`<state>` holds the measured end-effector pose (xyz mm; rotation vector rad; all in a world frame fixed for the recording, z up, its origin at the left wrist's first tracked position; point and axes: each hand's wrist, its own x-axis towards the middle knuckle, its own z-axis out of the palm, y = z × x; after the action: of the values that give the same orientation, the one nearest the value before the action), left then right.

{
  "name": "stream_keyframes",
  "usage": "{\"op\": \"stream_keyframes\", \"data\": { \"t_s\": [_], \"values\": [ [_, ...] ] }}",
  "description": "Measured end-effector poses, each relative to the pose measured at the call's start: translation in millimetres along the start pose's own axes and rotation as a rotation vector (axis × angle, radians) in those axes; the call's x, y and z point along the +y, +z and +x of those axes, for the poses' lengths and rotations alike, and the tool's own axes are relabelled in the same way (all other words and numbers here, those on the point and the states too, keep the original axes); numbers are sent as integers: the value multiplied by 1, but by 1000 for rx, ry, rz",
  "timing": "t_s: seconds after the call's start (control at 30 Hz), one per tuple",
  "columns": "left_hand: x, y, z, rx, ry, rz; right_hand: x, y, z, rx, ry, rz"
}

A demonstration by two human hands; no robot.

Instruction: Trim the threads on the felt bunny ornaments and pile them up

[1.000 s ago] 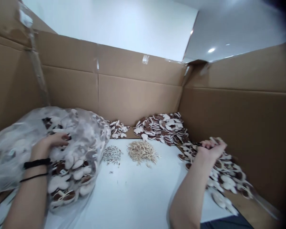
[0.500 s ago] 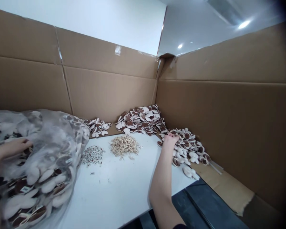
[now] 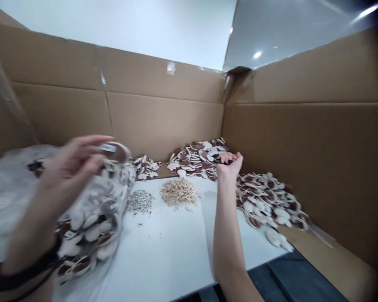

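My left hand (image 3: pixel 74 167), raised over the clear plastic bag (image 3: pixel 121 222), pinches a brown fabric piece (image 3: pixel 120 152) with a pale rim, a white label and a light cord. Similar brown-and-white padded pieces (image 3: pixel 93 230) fill the bag. My right hand (image 3: pixel 230 161) is in the air at the far right of the white tabletop (image 3: pixel 173 251), in front of a heap of such pieces (image 3: pixel 192 157). Its fingers are curled around something dark, too hidden to name. A second heap (image 3: pixel 267 197) lies just to the right of that forearm.
On the tabletop lie a pile of short beige bits (image 3: pixel 179 193) and a pile of small grey-white bits (image 3: pixel 140 201). A smaller cluster of padded pieces (image 3: pixel 145 167) is behind them. Tall cardboard walls (image 3: pixel 164 117) enclose the back and right.
My left hand has risen out of the bag and moved right, now with a fabric piece in it. My right hand has lifted off the right heap. The view has swung left.
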<state>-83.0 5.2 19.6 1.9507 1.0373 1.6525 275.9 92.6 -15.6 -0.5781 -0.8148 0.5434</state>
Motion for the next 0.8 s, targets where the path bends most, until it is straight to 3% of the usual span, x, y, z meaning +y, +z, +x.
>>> {"op": "stream_keyframes", "data": {
  "t_s": [0.1,0.2,0.27,0.33,0.4,0.57,0.67,0.8],
  "values": [
    [3,33,-7,-255,-11,-162,-7,40,-26,-56,15,149],
    [-2,53,-8,-334,-94,-244,-25,73,-68,-272,-58,62],
    [-2,55,-7,-323,-120,-292,-36,87,-95,-617,-136,-292],
    [0,53,-7,-289,-121,-325,-43,94,-113,-845,-186,-498],
    [4,48,-7,-257,-108,-324,-46,98,-123,-915,-195,-552],
    [5,43,-7,-232,-54,-191,-41,98,-120,-894,-94,-560],
    [1,43,-7,-216,-21,-143,-38,97,-115,-1046,19,-491],
    [-1,44,-7,-105,6,-143,-36,98,-112,-1318,143,-423]
  ]
}}
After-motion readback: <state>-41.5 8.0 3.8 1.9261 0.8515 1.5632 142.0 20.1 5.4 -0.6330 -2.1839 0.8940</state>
